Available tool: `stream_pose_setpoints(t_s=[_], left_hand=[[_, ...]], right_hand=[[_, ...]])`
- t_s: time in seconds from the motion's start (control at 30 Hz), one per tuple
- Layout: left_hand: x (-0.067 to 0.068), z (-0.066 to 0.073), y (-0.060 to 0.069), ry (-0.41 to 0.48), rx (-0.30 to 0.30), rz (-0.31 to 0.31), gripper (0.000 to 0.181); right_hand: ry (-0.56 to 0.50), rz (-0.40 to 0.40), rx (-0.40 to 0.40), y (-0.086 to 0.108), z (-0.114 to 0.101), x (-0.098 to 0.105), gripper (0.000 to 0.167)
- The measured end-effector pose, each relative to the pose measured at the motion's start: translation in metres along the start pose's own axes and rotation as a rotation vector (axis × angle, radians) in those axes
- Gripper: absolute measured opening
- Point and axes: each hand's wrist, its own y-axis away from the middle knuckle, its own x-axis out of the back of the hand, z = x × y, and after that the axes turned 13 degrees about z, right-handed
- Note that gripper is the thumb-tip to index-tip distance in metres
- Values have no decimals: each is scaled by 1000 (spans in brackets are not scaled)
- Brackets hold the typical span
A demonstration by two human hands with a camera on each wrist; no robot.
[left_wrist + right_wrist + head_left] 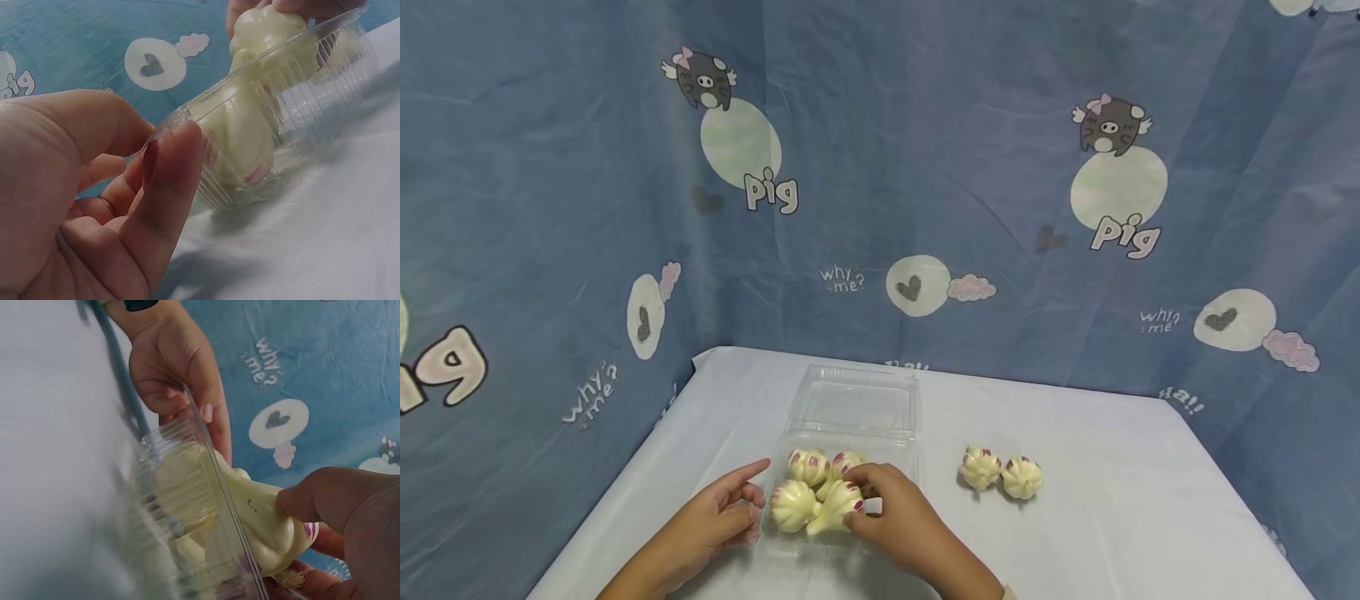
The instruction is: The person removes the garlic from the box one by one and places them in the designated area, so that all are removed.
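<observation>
A clear plastic clamshell container [895,452] lies on the white table with its lid folded back. Several pale garlic bulbs [794,506] with purple-red marks sit in its base. At the right side, my right hand [898,515] pinches one garlic bulb [259,515] between thumb and fingers, partly above the container's rim. My left hand [718,518] is at the container's left side. In the left wrist view, the thumb and a finger of the left hand [106,169] pinch the clear rim. The container wall partly blurs the bulbs behind it.
Two more garlic bulbs [981,468] stand side by side on the white tablecloth [1112,500], right of the container. The open lid [853,402] reaches toward the back edge. A blue printed curtain [865,167] hangs behind and along the sides of the table.
</observation>
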Motion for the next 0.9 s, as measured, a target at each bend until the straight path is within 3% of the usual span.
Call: stream_pose_setpoints(t_s=[0.33,0.9], left_hand=[[-1,1,1,0,-6,-2,79],[0,0,1,13,-18,-6,78]], right_hand=[[-63,17,-9,5,-1,-1,42],[-60,83,10,17,2,10,37]])
